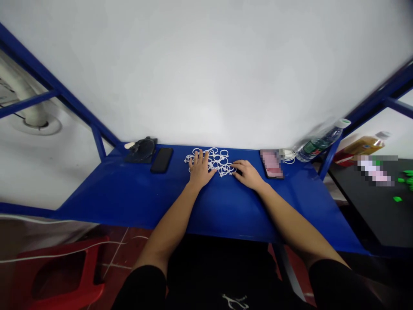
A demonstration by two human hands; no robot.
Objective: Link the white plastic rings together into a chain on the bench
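A loose pile of thin white plastic rings [218, 158], each with a small nub, lies on the blue table [129, 193] near the wall. They look like looped cable ties. My left hand [199, 170] rests palm down over the left part of the pile, fingers spread, hiding some rings beneath it. At the pile's right edge, my right hand [247, 173] touches the outermost rings with its fingertips. Its thumb and fingers are apart, and no ring is seen lifted in it.
A black phone [161, 160] and a dark object with a strap [142, 150] lie to the left. On the right are another phone [271, 164], a white cable [289, 156] and a tilted water bottle [322, 141]. Blue frame posts [98, 142] flank the table. A red stool [87, 271] stands below.
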